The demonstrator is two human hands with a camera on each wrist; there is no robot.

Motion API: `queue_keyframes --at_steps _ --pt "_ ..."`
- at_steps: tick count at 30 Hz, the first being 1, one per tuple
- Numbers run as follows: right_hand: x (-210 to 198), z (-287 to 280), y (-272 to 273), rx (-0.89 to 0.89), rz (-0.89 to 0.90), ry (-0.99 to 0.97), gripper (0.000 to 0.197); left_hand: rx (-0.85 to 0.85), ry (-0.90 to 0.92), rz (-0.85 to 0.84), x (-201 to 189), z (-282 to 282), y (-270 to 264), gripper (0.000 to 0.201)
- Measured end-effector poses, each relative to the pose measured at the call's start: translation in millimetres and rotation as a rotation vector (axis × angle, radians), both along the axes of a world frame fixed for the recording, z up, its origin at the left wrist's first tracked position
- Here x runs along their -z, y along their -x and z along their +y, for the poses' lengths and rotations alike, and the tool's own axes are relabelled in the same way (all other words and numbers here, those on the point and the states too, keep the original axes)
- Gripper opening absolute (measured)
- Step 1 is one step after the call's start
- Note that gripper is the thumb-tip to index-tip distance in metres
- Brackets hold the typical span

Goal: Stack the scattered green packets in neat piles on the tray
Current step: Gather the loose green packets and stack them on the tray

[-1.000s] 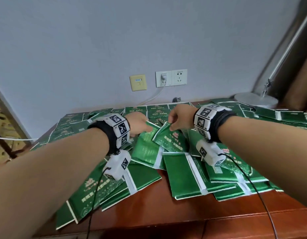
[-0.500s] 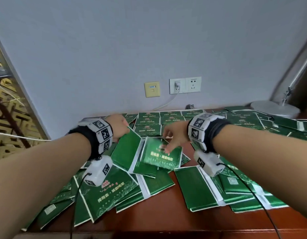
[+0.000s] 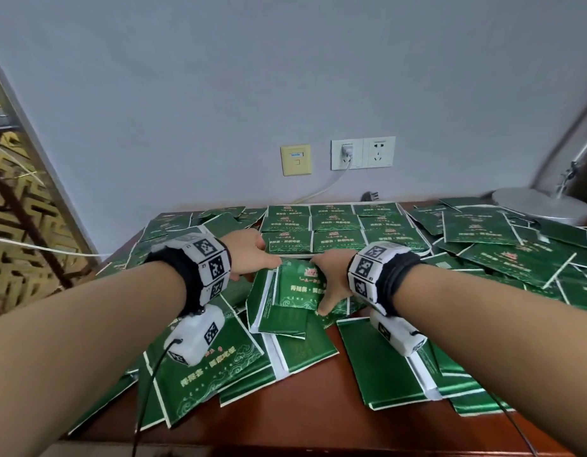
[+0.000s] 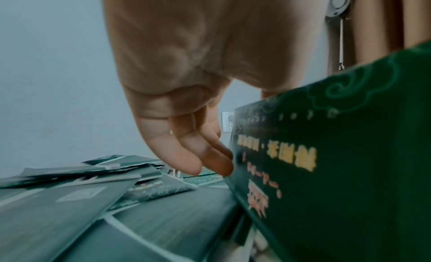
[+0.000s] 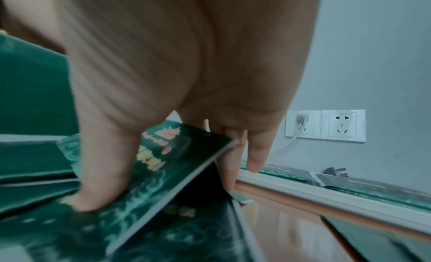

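Packet raised since; right wrist view shows thumb pinning it.

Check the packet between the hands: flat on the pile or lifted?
Lifted and tilted. The right hand pinches the packet, thumb on top and fingers under, with a dark gap beneath its raised edge.

Loose packets lie scattered across the table, overlapping one another. At the back, against the wall, a tray holds packets in rows of three. Just in front of it, a small stack sits between the left hand and the right hand. Sockets sit on the wall above the tray. A lamp base stands at the far right.
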State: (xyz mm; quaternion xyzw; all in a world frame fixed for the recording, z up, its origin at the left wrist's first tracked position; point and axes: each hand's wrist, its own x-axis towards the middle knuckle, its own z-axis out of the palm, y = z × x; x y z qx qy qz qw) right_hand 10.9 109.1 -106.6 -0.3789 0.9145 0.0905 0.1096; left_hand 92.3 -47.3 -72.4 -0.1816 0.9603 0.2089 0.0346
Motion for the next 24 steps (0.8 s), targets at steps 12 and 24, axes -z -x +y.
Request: queue_keyframes --at_steps 12,24 --pt "-29 28 29 0.249 -0.141 0.082 0.05 0.026 0.309 -0.187 15 46 0 0.093" --pt "5 12 4 0.23 -0.086 0.047 0.078 -0.033 0.425 -0.304 42 65 12 0.079"
